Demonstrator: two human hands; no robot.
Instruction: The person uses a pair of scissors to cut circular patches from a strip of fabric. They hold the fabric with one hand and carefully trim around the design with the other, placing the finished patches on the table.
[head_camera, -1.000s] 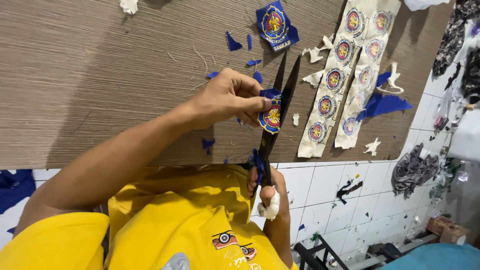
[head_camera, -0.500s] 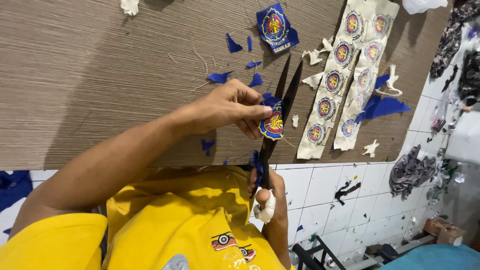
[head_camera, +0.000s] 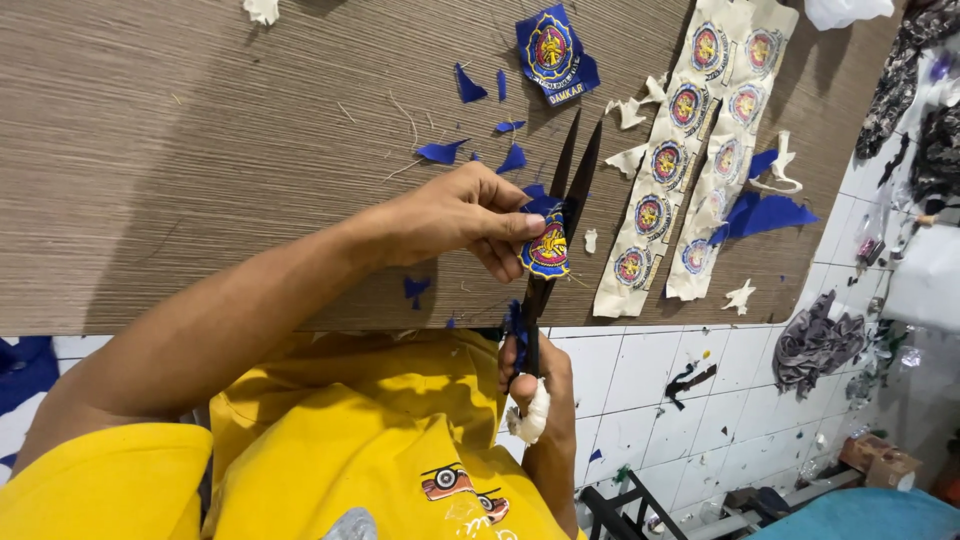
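One pair of black scissors (head_camera: 565, 215) is at work, blades parted in a narrow V over the brown table (head_camera: 200, 150); one round embroidered patch (head_camera: 548, 248), blue-edged with a yellow and red middle, sits between the blades near their pivot. The left hand (head_camera: 460, 215) pinches that patch between thumb and fingertips, grasping it just above the table's near edge; the right hand (head_camera: 535, 385) is closed around the scissor handles below the edge (one finger wrapped in white bandage).

Two pale backing strips (head_camera: 690, 150) lie side by side to the right, touching, each carrying a column of the same round emblems; roughly five show on each, though the far ends run out of view. One already cut blue patch (head_camera: 552, 50) lies at the top, well apart from the hands. About six small blue scraps (head_camera: 440, 152) are scattered between it and the left hand; a larger blue offcut (head_camera: 765, 212) lies beside the strips; several white trimmings (head_camera: 628, 112) are strewn around them. The left forearm crosses the table's edge, hiding part of it; the yellow shirt (head_camera: 350, 440) fills the foreground.
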